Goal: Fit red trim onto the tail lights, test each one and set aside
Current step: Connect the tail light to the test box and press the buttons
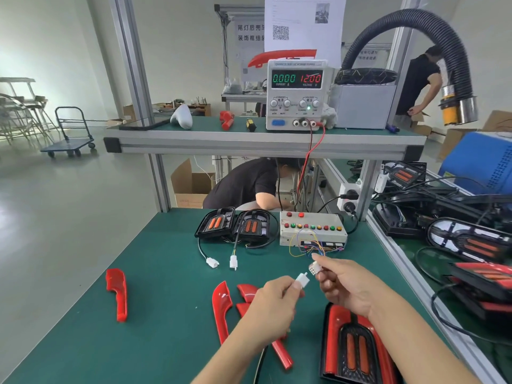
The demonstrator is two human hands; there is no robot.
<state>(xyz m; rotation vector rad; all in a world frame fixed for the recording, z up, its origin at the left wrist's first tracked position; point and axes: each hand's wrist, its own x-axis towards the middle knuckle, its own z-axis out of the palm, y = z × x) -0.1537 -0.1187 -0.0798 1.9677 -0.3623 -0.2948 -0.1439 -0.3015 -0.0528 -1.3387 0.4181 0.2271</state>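
Counts on the green bench

Two untrimmed tail lights (214, 224) (253, 225), one trimmed light (354, 347), two hands (274, 303) (346, 286), two loose plugs (212, 263) (233, 262).

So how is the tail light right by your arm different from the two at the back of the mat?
The near tail light wears glossy red trim; the two black back tail lights are bare. The near one lies flat; the back pair are propped up, their white plugs loose on the green mat. All show two orange strips.

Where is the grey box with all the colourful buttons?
The grey metal box with coloured buttons sits at the back of the green table mat, right of two black tail lights, beyond both hands.
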